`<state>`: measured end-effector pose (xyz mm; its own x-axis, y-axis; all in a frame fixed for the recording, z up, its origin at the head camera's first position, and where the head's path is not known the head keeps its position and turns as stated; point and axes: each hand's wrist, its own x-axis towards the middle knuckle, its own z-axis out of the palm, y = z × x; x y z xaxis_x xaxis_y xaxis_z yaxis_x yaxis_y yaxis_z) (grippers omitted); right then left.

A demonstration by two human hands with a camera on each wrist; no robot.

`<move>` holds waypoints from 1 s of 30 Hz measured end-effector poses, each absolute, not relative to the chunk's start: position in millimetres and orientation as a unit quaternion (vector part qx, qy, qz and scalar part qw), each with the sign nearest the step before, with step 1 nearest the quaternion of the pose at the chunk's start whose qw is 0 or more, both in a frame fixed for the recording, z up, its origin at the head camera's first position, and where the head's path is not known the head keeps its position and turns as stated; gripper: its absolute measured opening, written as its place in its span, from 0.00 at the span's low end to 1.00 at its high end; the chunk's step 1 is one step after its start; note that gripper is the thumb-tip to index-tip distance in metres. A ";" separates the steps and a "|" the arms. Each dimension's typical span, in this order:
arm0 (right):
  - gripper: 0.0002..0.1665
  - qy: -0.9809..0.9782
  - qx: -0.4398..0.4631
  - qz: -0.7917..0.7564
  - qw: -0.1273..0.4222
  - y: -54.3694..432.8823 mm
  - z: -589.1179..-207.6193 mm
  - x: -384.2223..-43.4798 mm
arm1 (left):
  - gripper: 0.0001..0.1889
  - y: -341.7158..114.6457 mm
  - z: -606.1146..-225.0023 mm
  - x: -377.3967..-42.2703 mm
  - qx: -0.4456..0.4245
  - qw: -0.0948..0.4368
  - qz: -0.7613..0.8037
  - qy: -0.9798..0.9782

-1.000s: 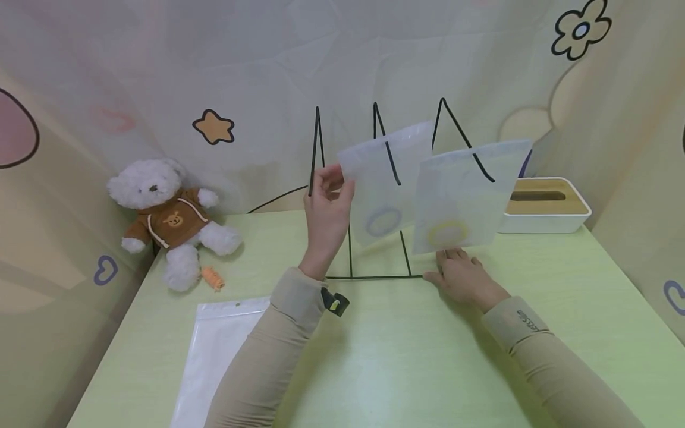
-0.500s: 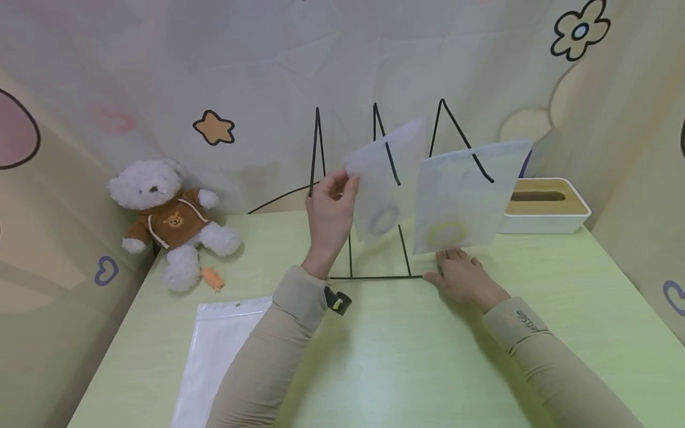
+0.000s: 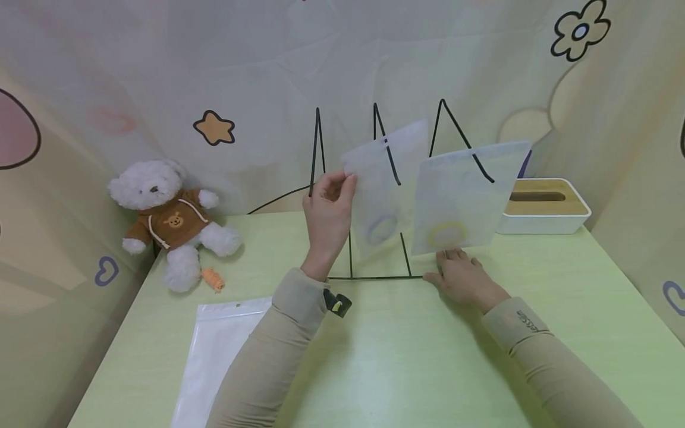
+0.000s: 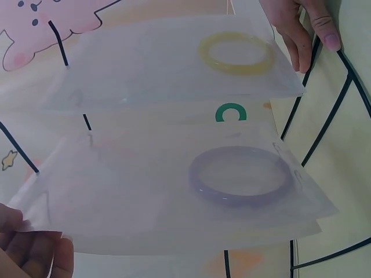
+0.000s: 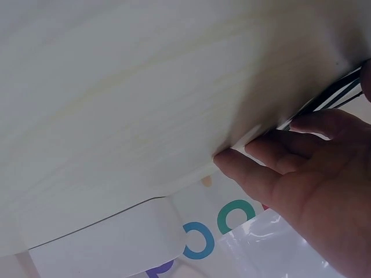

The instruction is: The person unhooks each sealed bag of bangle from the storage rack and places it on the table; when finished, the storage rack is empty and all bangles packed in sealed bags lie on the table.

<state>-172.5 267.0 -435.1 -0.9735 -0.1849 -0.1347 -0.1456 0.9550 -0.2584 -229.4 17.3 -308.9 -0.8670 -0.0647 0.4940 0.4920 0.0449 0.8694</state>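
Observation:
My left hand (image 3: 329,217) pinches the upper left corner of a thin translucent white bag (image 4: 127,191). This bag hangs on the middle hook of a black wire rack (image 3: 350,255) and shows a purple ring (image 3: 382,229) inside. A second such bag (image 3: 465,190), with a yellow ring (image 4: 236,53) inside, hangs on the right hook. Below it, my right hand (image 3: 464,276) rests on the table by the rack's base wire. Its fairly straight fingers (image 5: 249,174) touch the tabletop, and in the left wrist view the wire runs between thumb and fingers.
A flat white bag (image 3: 219,333) lies at front left, partly under the left sleeve. A teddy bear (image 3: 173,220) sits at back left near an orange twisted bundle (image 3: 212,278). At back right stands a white box with a wooden lid (image 3: 546,205). The rack's left hook (image 3: 311,172) holds nothing.
The left hand has shifted slightly right, then a little back left, and the purple-ring bag has swung and turned with it. The right hand has stayed in place.

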 end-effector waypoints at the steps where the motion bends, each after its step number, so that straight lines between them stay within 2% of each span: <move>1: 0.41 0.986 -0.084 -0.124 0.079 267.2 -435.1 -172.6 | 0.08 17.3 -309.0 -229.4 -0.156 0.207 -0.678 -0.688; 30: 0.43 0.985 -0.084 -0.122 0.084 268.1 -436.3 -173.7 | 0.08 15.7 -311.4 -215.2 -0.157 0.210 -0.728 -0.633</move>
